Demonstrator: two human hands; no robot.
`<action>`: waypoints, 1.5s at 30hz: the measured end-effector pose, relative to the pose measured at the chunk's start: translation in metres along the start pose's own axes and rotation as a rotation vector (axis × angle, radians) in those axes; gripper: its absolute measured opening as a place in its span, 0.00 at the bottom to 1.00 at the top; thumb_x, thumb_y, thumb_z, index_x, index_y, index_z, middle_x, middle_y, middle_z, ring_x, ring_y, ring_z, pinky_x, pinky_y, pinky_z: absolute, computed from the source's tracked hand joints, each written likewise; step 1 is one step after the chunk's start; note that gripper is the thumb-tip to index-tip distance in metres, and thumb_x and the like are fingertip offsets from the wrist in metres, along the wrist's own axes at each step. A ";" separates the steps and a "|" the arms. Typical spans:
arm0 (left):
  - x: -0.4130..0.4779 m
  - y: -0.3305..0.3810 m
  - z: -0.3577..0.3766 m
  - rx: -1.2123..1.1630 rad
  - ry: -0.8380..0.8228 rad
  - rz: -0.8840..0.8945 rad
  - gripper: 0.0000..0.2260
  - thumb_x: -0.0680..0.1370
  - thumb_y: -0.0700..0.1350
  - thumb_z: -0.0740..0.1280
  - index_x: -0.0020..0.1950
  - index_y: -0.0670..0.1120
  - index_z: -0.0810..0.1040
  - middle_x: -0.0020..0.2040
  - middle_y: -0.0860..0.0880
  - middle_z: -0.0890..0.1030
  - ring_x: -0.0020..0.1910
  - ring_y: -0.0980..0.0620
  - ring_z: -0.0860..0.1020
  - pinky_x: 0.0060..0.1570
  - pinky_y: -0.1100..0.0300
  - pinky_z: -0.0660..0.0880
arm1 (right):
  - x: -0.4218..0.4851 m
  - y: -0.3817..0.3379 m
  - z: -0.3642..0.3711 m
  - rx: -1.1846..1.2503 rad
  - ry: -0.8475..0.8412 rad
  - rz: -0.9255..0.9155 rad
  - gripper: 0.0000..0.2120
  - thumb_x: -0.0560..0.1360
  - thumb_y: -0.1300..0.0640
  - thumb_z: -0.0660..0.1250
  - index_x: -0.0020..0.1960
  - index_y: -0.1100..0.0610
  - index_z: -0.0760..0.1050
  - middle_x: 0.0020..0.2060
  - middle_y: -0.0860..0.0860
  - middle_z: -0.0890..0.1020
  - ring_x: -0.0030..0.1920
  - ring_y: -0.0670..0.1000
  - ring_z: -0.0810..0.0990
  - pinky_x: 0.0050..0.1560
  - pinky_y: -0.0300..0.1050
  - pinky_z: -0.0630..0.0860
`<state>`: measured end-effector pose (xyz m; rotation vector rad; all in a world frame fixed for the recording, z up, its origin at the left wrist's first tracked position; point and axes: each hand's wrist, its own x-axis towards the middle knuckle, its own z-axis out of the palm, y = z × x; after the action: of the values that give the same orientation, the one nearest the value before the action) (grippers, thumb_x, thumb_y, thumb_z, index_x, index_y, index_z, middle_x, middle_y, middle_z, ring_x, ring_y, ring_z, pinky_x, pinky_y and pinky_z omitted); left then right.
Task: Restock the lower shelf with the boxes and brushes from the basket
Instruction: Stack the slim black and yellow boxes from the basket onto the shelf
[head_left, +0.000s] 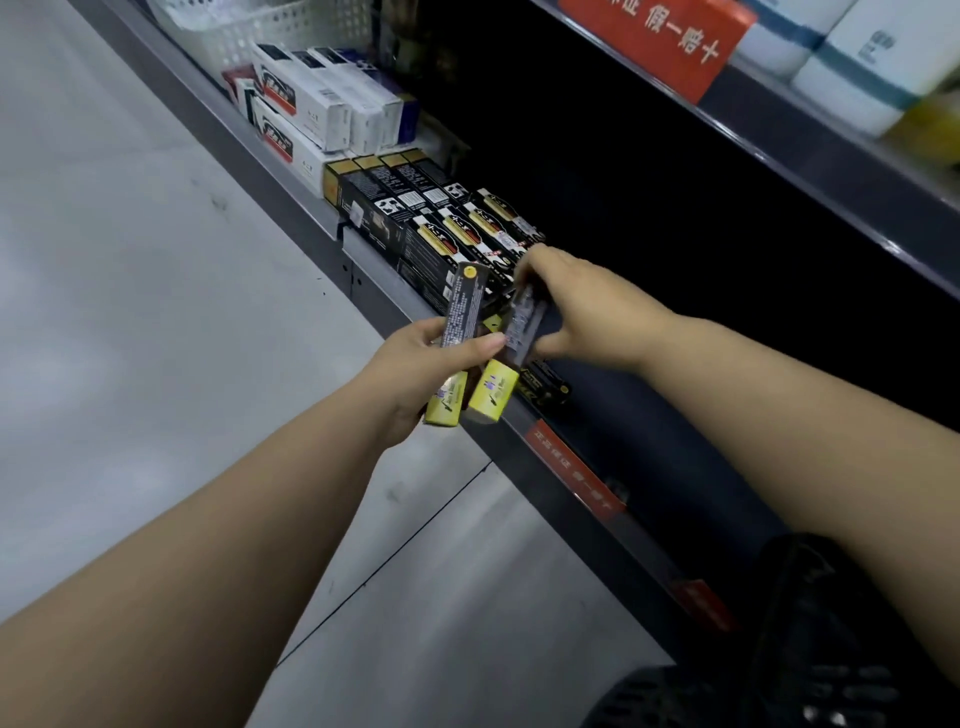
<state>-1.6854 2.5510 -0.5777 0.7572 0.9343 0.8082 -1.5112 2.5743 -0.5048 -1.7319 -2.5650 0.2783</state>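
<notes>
Black basket (831, 649) nearest; left fingers (480, 345) grip two boxes (462, 306), right fingers (540, 266) pinch one.

Boxes (415, 218) lie on the lower shelf (649, 441) between a far basket (249, 26) and a near basket (810, 649).

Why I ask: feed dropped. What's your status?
Left hand grips two black-and-yellow cardboard boxes. Right hand pinches one's top end. Another box lies on dark lower shelf.

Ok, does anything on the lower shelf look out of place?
Yes: one black box lies alone and askew at the shelf front edge, near the right hand, apart from the neat rows of boxes. Nothing looks spilled or damaged.
</notes>
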 end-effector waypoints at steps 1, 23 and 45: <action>0.000 -0.001 0.001 -0.023 0.020 -0.005 0.13 0.71 0.44 0.72 0.53 0.43 0.77 0.41 0.46 0.83 0.30 0.54 0.82 0.25 0.64 0.75 | -0.003 0.007 -0.002 -0.037 -0.023 0.016 0.26 0.61 0.49 0.79 0.51 0.53 0.70 0.43 0.47 0.75 0.45 0.50 0.74 0.40 0.44 0.69; 0.025 -0.032 0.029 -0.109 0.250 -0.132 0.08 0.78 0.47 0.66 0.42 0.44 0.73 0.24 0.51 0.80 0.22 0.56 0.79 0.23 0.62 0.76 | -0.007 0.041 0.063 -0.001 -0.417 0.607 0.39 0.76 0.47 0.66 0.76 0.59 0.48 0.71 0.60 0.64 0.69 0.59 0.68 0.65 0.49 0.69; 0.035 -0.033 0.044 0.210 0.083 -0.187 0.19 0.80 0.37 0.59 0.71 0.42 0.65 0.60 0.45 0.74 0.54 0.47 0.78 0.40 0.61 0.77 | -0.008 0.079 0.049 -0.034 -0.223 0.647 0.16 0.79 0.57 0.59 0.66 0.60 0.66 0.57 0.60 0.76 0.55 0.59 0.76 0.47 0.45 0.70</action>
<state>-1.6248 2.5553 -0.6013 0.8086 1.1590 0.5870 -1.4420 2.5890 -0.5655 -2.6322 -2.0459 0.4639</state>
